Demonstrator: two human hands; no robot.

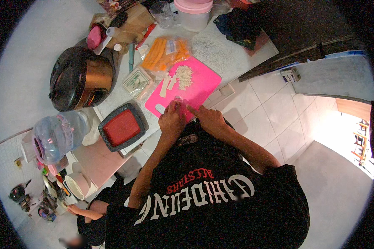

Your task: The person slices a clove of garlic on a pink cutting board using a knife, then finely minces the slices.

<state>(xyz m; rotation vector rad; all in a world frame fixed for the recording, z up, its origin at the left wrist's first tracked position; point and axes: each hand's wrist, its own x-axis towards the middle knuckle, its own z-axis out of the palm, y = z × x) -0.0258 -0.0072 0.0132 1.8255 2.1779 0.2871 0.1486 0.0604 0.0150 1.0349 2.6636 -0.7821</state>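
Both hands meet over the near edge of a pink cutting board (204, 77). My left hand (173, 119) has its fingers bunched, with a small shiny, clear-looking thing (178, 98) at the fingertips, too blurred to name. Close on its right, my right hand (212, 120) curls with its index finger stretched toward the left hand; anything in its palm is hidden. Farther up the board are a heap of thin pale shreds (184, 77) and pale flat strips (164, 87). The board's handle slot (160, 108) shows left of my left hand.
Beyond the board lies a clear bag of orange sticks (159, 54). Left are a clear plastic box (137, 83), a grey pan with red inside (124, 127), a rice cooker (81, 79) and a large water bottle (60, 135). Another person's hand (72, 209) is at lower left.
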